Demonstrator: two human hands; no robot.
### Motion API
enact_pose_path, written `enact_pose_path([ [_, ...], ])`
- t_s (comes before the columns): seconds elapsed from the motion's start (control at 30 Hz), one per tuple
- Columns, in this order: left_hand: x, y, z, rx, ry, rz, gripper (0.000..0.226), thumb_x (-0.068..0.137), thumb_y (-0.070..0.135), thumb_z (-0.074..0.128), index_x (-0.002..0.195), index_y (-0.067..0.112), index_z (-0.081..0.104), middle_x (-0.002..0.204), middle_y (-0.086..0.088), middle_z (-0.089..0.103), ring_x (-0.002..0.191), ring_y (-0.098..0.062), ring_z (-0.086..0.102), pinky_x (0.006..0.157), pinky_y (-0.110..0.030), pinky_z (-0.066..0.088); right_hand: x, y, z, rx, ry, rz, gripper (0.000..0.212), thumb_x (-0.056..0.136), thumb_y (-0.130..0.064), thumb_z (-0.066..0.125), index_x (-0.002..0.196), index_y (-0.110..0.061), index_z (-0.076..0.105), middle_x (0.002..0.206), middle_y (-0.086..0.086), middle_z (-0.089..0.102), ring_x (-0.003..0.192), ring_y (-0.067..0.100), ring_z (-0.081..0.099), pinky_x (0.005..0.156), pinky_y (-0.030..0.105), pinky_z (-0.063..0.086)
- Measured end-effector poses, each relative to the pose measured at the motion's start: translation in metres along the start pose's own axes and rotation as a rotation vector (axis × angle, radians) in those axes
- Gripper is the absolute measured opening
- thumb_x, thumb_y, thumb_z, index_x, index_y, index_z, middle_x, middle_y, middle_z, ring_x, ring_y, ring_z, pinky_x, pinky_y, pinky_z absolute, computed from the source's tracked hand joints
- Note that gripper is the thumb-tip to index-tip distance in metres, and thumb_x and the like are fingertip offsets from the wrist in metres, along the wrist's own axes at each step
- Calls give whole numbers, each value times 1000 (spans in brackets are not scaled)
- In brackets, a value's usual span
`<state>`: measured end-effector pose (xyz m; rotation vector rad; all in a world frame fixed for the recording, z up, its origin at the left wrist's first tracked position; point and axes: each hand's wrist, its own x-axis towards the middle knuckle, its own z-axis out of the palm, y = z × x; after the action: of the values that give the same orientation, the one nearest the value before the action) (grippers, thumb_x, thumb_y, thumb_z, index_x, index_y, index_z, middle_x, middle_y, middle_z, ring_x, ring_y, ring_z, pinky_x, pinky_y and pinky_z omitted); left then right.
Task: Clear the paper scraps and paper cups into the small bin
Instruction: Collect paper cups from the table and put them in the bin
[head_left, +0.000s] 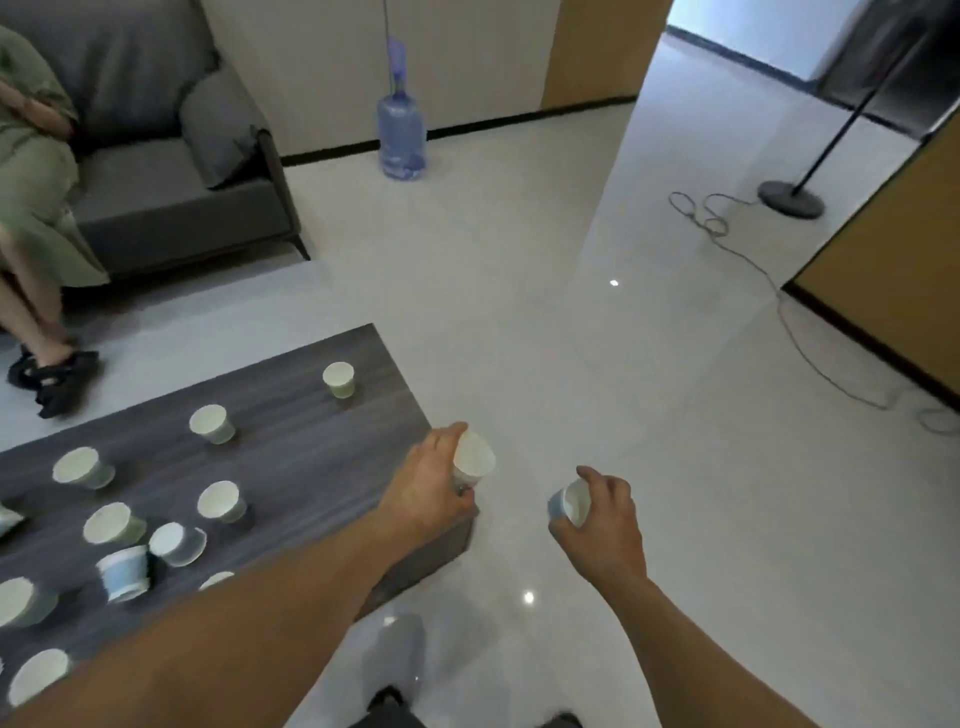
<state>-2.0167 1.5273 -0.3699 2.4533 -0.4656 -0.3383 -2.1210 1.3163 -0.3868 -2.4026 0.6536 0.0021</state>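
Observation:
My left hand (426, 483) grips a white paper cup (474, 457) over the right end of the dark wooden table (291, 415). To its right, above the floor, my right hand (602, 525) holds a blue-and-white paper cup (571, 503), tilted with its mouth toward me. Several more paper cups stand on the table, among them a green one (338, 379) at the far end, one (212, 423) further left, and a blue one lying on its side (124, 571). No bin or paper scraps are in view.
A grey sofa (171, 171) with a seated person (36, 208) is at the back left. A blue water jug (401, 135) stands by the wall. A lamp stand base (790, 198) and its cable (769, 280) lie on the white tiled floor to the right.

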Motion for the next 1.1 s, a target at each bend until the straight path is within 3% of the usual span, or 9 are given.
enact_pose_path([
  [0.13,19,99,38,39,-73,165,86,74,27,74,145,22,25,139,-3,36,120,-24,46,95,-35,44,-27,77,-64,28,138,126,72,76,-32,69,142,-25,40,132,-2,38,116,20,45,82,27,40],
  [0.3,18,239,121,81,-192,371,92,78,28,70,149,35,12,134,-2,33,111,-24,51,89,-34,48,-76,189,-147,49,323,303,72,77,-34,68,143,-26,39,133,-3,39,116,19,44,83,27,40],
  [0.5,-18,386,239,100,-313,622,82,82,42,63,150,26,18,135,-2,35,118,-23,46,91,-34,46,-156,309,-230,18,474,540,73,77,-40,64,144,-30,34,134,-8,36,121,15,40,88,27,44],
  [0.8,-38,522,363,129,-584,849,76,73,35,72,139,23,35,133,2,38,107,-21,54,85,-30,49,-214,427,-292,36,631,847,73,80,-42,59,145,-30,30,135,-8,33,121,15,38,91,28,46],
  [1.1,-19,666,484,128,-754,1101,82,77,34,68,147,36,24,131,2,33,111,-20,48,89,-31,49,-212,517,-359,42,735,1090,74,80,-41,59,147,-30,29,138,-9,33,125,13,37,90,25,45],
])
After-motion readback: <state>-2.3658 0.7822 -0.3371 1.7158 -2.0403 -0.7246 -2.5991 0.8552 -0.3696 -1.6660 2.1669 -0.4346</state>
